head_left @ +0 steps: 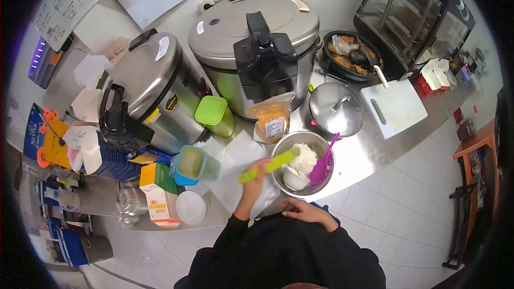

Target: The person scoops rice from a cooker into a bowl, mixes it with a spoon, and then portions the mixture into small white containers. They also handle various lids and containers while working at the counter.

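Observation:
My left hand (255,176) is closed around a lime-green flat utensil (278,161), whose far end reaches over a steel bowl (278,178). In the bowl sits a small white cup (295,180) heaped with white rice (303,159). A purple rice paddle (319,170) leans inside the bowl's right side, its handle over the rim. My right hand (309,214) lies near the counter edge just below the bowl, fingers stretched to the left, with nothing visible in it. A white paper sheet (235,155) spreads left of the bowl, partly behind my left hand.
Two rice cookers (155,74) stand behind, with a green-lidded container (215,116) and a bag of orange crumbs (270,123) before them. A lidded pot (336,109), white cutting board (393,108) and pan of food (353,56) are right. A carton (159,195) and open tub (193,164) stand left.

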Demonstrator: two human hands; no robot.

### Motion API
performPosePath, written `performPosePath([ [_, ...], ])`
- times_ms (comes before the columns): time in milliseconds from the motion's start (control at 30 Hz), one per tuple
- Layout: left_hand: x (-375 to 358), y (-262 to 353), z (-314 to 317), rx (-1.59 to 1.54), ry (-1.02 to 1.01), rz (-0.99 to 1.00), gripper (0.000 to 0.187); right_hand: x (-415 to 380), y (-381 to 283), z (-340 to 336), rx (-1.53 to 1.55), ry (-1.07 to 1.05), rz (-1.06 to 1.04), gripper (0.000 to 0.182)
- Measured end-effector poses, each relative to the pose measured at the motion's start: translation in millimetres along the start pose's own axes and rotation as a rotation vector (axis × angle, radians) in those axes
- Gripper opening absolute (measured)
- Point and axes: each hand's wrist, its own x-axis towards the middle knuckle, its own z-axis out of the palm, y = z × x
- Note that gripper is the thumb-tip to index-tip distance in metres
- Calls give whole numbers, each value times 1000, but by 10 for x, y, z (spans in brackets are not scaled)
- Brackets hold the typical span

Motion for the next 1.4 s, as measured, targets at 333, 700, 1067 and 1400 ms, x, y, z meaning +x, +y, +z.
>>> performPosePath([
  [333, 94, 93, 50, 259, -356, 444, 17, 4, 195, -79, -74, 81, -36, 40],
  [700, -238, -245, -472, -936, 340, -470, 25, 410, 96, 120, -182, -150, -26, 43],
  [1067, -510, 229, -1882, 450, 580, 168, 26, 847, -148, 433, -256, -272, -36, 47],
  [1400, -257, -212, -2342, 640, 633, -30, 43, 1245, -1045, 843, -607, 506, -717, 54],
])
